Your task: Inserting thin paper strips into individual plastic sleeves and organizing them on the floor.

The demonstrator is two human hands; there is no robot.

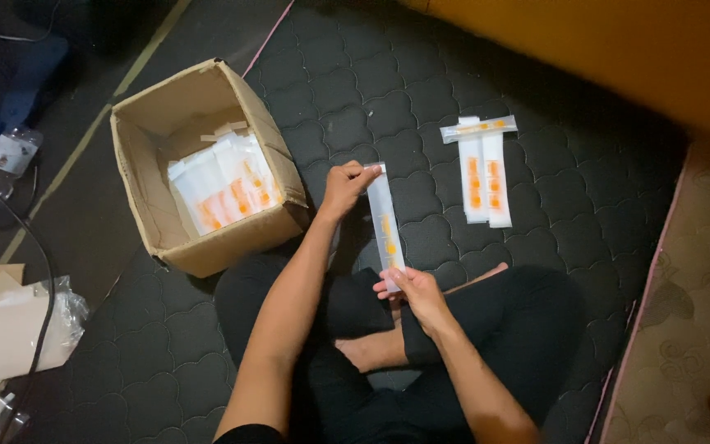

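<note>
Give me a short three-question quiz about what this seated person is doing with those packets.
1. True or false: both hands hold one long clear plastic packet with orange print.
2. Where do most packets lie? A) open brown cardboard box B) on the person's lap
3. How many packets lie on the dark quilted mat beyond the hands?

Key:
1. True: left hand pinches the top end, right hand the bottom.
2. A
3. Three: two side by side, one across their top.
</note>
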